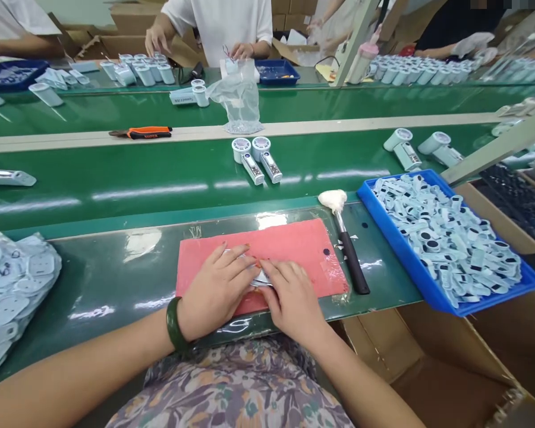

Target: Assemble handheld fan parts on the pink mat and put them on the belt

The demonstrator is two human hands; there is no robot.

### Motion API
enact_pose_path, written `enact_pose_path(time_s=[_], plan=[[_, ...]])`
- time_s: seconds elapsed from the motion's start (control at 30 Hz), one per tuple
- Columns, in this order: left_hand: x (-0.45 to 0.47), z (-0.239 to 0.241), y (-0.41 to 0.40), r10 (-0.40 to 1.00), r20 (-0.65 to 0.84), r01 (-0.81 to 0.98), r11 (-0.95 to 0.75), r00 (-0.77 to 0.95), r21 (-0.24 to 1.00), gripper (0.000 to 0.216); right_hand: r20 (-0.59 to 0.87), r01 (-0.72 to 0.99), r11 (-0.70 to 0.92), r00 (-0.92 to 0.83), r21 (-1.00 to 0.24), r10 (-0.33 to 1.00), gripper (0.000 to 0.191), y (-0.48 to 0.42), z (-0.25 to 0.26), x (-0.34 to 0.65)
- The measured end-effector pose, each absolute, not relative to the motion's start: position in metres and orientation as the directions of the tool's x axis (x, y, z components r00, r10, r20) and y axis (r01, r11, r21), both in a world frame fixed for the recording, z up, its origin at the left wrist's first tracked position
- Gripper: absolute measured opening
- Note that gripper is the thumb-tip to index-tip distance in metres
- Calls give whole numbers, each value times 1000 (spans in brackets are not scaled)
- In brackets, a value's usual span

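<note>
Both my hands meet over the middle of a red mat (pixel 294 241) at the table edge. Between them lies a pale plastic fan part (pixel 261 278), mostly hidden under my fingers. My left hand (pixel 218 282), below a dark green bangle, is laid over its left side with the fingers closed on it. From the right, my right hand (pixel 294 297) grips it with thumb and fingers. A hammer (pixel 350 252) with a white-wrapped head and black handle rests just right of the mat.
A blue tray (pixel 396 252) of small pale parts stands at right. To the left is a plastic bag (pixel 22 279) of pale parts. Two handheld fans (pixel 261 160) lie on the green conveyor (pixel 160 178), with orange-handled pliers (pixel 147 132) beyond. Co-workers sit across the line.
</note>
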State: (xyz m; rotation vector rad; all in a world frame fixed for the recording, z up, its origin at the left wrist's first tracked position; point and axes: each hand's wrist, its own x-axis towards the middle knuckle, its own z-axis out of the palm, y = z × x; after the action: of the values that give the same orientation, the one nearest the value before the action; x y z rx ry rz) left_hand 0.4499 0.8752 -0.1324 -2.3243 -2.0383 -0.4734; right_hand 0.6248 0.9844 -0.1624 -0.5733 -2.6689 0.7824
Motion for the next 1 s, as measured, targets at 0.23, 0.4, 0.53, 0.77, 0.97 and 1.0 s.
enact_pose_path(time_s=[0.23,0.4,0.53,0.77,0.97,1.0], plan=[[444,-130,881,968,188,963,-201,167,179,25,190,244,840,-908,-485,373,42,989,-163,624],[447,-131,881,965,197,976,-195,174,94,26,198,267,879,-910,-396,365,44,988,-167,621],[445,-119,885,957,177,971,-237,230,23,26,180,262,796,-891,-546,417,43,986,-160,625],[318,-86,959,885,320,931,-263,338,-254,31,403,382,718,-632,-582,662,44,1076,-128,669],[216,-99,1033,952,304,991,-6,46,-132,55,324,882,364,-264,-301,908,29,1202,-110,683],[208,-103,1033,958,279,992,-34,67,-121,57,330,886,358,-258,-293,908,27,1216,-108,675]])
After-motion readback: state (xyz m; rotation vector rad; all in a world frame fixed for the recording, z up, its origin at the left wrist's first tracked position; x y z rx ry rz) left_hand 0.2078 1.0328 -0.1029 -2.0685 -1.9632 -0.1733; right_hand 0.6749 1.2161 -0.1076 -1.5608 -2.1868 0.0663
